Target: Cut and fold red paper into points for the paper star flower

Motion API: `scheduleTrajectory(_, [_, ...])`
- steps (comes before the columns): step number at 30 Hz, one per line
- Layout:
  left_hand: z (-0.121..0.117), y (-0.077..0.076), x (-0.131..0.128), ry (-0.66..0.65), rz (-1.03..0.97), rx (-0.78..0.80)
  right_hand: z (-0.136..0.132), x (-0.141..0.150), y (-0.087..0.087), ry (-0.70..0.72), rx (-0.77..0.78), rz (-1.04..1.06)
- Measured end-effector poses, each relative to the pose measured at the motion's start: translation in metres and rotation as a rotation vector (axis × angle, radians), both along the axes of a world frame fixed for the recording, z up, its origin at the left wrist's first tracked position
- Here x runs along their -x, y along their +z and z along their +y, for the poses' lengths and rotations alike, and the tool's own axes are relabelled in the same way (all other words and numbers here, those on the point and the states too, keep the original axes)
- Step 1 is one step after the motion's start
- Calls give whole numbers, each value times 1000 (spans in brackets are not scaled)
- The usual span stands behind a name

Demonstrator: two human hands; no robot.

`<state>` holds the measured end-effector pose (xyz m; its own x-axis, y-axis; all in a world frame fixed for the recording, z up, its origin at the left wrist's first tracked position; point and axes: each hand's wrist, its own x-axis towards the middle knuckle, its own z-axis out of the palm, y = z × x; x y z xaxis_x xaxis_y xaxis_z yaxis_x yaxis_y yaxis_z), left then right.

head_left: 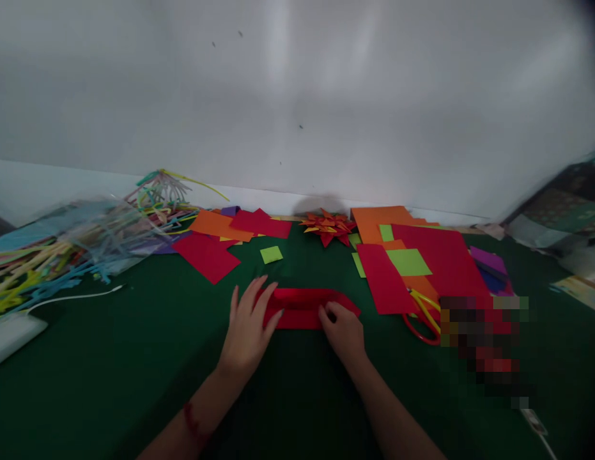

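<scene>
White wall (297,83) beyond, green counter (148,358) beneath the folded red paper (300,319). Resting left hand (244,332) on its left end, fingers spread; pinching its right part with right hand (346,329), fingers curled. Behind it, paper star (328,227).

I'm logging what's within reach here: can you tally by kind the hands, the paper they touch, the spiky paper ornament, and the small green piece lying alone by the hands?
Hands: 2 (left hand, right hand)
Red paper under the hands: 1
Spiky paper ornament: 1
Small green piece: 1
Total: 5
</scene>
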<state>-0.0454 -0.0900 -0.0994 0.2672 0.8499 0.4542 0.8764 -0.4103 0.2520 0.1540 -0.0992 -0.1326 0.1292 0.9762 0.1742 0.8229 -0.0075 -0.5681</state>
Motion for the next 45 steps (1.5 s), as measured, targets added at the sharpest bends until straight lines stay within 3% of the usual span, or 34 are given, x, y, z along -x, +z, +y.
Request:
scheduleTrajectory(6, [31,5,-7,-95,62,119,0,-1,-2,22,0,112])
scheduleTrajectory(9, [43,3,-5,-162,51,265,0,-3,-1,3,-54,261])
scheduleTrajectory(12, [48,4,-3,-92,4,416,-3,-7,4,-103,-118,502])
scheduleTrajectory(17, [47,8,-2,26,-226,460,1,-10,14,-403,-207,905])
scheduleTrajectory(22, [40,4,-15,-106,-600,534,16,4,14,-331,13,1186])
scheduleTrajectory(28, [31,-9,-30,-68,-883,685,24,4,7,-128,96,1117])
scheduleTrajectory(33, [22,-11,-32,-254,-1001,884,23,0,1,-43,83,1109])
scheduleTrajectory(36, [20,-10,-32,-291,-982,954,24,2,1,-12,77,1090])
scheduleTrajectory(45, [21,-26,-43,-180,-1074,848,23,6,3,45,59,989])
